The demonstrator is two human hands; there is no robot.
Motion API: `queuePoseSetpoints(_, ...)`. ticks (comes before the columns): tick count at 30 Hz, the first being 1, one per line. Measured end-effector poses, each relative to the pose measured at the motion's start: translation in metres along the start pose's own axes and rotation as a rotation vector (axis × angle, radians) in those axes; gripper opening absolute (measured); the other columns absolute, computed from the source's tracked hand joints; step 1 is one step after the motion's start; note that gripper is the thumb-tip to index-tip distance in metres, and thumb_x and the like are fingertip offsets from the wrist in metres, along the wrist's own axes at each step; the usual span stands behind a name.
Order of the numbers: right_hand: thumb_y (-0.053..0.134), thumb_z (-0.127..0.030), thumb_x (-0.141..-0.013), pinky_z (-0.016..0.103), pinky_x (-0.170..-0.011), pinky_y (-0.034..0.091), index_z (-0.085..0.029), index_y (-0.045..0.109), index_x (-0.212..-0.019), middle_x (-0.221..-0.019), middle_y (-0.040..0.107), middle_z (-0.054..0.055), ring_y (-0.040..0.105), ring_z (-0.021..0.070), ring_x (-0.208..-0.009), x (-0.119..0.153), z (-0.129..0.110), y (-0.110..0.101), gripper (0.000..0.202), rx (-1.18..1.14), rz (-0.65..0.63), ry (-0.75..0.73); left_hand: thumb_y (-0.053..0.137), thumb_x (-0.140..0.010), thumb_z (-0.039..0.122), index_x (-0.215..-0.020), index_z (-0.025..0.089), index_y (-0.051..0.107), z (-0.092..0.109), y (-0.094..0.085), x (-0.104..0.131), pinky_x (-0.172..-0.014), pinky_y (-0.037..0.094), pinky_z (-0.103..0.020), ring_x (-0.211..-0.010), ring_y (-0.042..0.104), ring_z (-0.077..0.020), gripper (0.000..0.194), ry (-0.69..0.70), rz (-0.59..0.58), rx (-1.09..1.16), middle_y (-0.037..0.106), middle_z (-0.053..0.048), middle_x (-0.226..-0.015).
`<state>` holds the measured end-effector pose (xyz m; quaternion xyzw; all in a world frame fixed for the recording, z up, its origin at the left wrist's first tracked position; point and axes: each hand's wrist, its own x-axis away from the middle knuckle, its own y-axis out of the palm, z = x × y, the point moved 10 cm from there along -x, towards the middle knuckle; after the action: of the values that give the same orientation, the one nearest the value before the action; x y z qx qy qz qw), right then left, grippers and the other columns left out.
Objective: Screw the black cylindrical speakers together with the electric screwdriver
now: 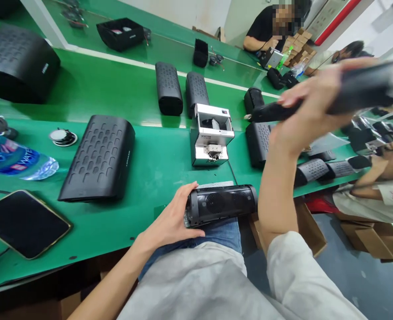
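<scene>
1. Right hand [311, 106], nearest the head camera, is holding a black handheld tool [359, 89] aloft, blurred; its grip is wrapping the tool's body.
2. Left hand [172, 218] is grasping the left end of a black speaker unit [224, 202], which is lying across the near edge of the green counter [149, 178], above the lap.
3. Beyond the unit, a silver-white device [212, 134] is standing on the counter.
4. To its left, a black casing [99, 155] is resting.

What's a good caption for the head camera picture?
Left fingers hold a black speaker by the green table; right fingers hold a blurry black tool.
</scene>
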<state>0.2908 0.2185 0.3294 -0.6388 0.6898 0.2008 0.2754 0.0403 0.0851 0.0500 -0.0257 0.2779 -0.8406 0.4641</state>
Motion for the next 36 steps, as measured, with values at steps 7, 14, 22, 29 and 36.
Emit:
queuePoseSetpoints(7, 0.074, -0.015, -0.103, 0.031, -0.048, 0.041, -0.029, 0.065, -0.105, -0.065, 0.053, -0.010, 0.047, 0.0123, -0.051, 0.028, -0.042, 0.026, 0.017, -0.203, 0.404, -0.337, 0.099, -0.085, 0.020, -0.185, 0.039, 0.003, -0.013, 0.012, 0.006, -0.132, 0.052, -0.069, -0.165, 0.051, -0.0462, 0.140, -0.012, 0.087, -0.016, 0.045, -0.021, -0.176)
queuePoseSetpoints(14, 0.093, -0.073, -0.081, 0.041, -0.046, 0.034, -0.041, 0.059, -0.089, -0.055, 0.041, -0.008, 0.027, 0.0156, -0.049, 0.015, 0.033, 0.054, 0.047, -0.105, 0.325, -0.213, 0.099, -0.085, 0.021, -0.184, 0.038, 0.002, -0.013, 0.012, 0.005, -0.133, 0.050, -0.070, -0.165, 0.051, -0.0473, 0.140, -0.013, 0.078, -0.031, 0.045, -0.022, -0.174)
queuePoseSetpoints(22, 0.096, -0.087, -0.052, 0.049, -0.063, 0.043, -0.043, 0.058, -0.089, -0.059, 0.049, -0.008, 0.039, 0.0199, -0.069, -0.010, 0.104, 0.052, 0.069, -0.151, 0.293, 0.010, 0.098, -0.086, 0.022, -0.185, 0.038, 0.001, -0.015, 0.013, 0.006, -0.132, 0.051, -0.068, -0.165, 0.051, -0.0459, 0.140, -0.020, 0.092, -0.016, 0.046, -0.021, -0.175)
queuePoseSetpoints(29, 0.090, -0.068, -0.077, 0.044, -0.052, 0.037, -0.043, 0.062, -0.090, -0.060, 0.048, -0.008, 0.024, 0.0169, -0.054, 0.025, 0.048, 0.048, 0.040, -0.068, 0.360, -0.055, 0.099, -0.086, 0.023, -0.185, 0.037, 0.000, -0.015, 0.013, 0.006, -0.133, 0.050, -0.068, -0.166, 0.051, -0.0462, 0.142, -0.010, 0.095, -0.027, 0.045, -0.022, -0.176)
queuePoseSetpoints(36, 0.086, -0.038, -0.092, 0.036, -0.041, 0.032, -0.036, 0.071, -0.091, -0.060, 0.037, -0.006, 0.032, 0.0151, -0.046, 0.046, -0.023, 0.061, 0.015, -0.083, 0.272, -0.126, 0.101, -0.086, 0.027, -0.186, 0.036, 0.000, -0.018, 0.014, 0.006, -0.133, 0.050, -0.070, -0.166, 0.051, -0.0477, 0.142, -0.018, 0.098, -0.025, 0.045, -0.024, -0.176)
